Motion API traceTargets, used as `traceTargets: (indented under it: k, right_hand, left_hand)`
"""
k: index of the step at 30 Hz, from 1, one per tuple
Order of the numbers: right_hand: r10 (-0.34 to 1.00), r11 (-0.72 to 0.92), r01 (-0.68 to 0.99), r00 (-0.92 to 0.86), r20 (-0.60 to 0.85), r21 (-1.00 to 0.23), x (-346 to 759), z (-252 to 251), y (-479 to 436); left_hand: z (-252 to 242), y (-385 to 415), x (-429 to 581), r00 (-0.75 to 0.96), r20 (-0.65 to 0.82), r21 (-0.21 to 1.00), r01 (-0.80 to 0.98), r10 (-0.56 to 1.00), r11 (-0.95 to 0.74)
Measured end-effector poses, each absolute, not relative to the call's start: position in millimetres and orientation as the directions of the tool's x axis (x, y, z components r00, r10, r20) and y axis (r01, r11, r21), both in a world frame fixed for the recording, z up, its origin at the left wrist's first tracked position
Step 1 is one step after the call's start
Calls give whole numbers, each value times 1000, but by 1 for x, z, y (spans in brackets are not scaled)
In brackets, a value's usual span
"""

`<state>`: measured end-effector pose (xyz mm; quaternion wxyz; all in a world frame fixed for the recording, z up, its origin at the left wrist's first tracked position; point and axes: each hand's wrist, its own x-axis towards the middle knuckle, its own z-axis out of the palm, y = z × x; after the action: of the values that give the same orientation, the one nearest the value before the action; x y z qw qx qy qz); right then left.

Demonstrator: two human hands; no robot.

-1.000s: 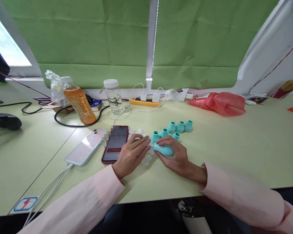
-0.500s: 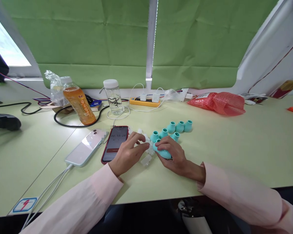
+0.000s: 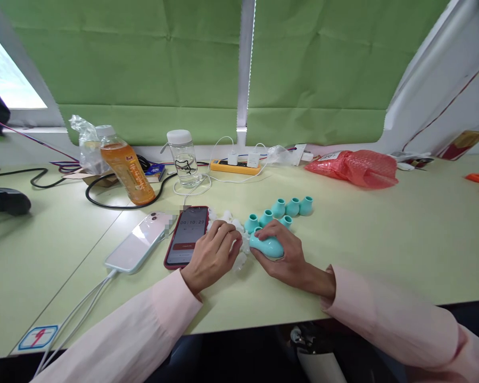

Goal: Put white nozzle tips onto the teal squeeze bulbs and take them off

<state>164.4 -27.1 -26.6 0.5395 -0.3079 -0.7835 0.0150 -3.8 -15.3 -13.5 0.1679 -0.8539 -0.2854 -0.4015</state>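
Observation:
My right hand (image 3: 284, 250) is wrapped around a glossy teal vase-shaped piece (image 3: 268, 247), which lies tilted in the grip with its rounded side showing. Just left of it, my left hand (image 3: 215, 255) has thumb and forefinger pinched together; whatever sits between them is hidden. Small translucent white pieces (image 3: 240, 261) lie beside and partly behind the left fingers. Beyond the right hand, several teal vase-shaped pieces (image 3: 279, 208) stand upright with their round mouths up; the nearest ones are close to the right fingers.
Left of my hands lie a red-cased phone (image 3: 189, 236) showing a running timer and a pale phone (image 3: 141, 242) on cables. Behind are an orange drink bottle (image 3: 128, 171), a clear bottle (image 3: 187, 162), a yellow power strip (image 3: 233, 167) and a red bubble-wrap package (image 3: 355, 168).
My left fingers have closed from a loose, parted shape into a pinch. The teal piece in my right hand has turned slightly, showing more of its rounded side.

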Motion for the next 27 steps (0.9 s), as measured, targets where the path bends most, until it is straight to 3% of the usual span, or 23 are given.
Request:
traceTargets:
  k: [5, 16, 27]
  right_hand:
    - [577, 769, 454, -186, 796, -451, 161, -22, -31]
    - [631, 740, 443, -196, 750, -507, 160, -20, -36]
    - [621, 742, 448, -179, 763, -499, 161, -23, -33]
  left_hand:
    - [-19, -17, -3, 415, 826, 88, 574, 382, -814]
    - [-25, -23, 0, 256, 809, 371, 475, 529, -798]
    - [-26, -20, -4, 340, 843, 337, 272, 418, -901]
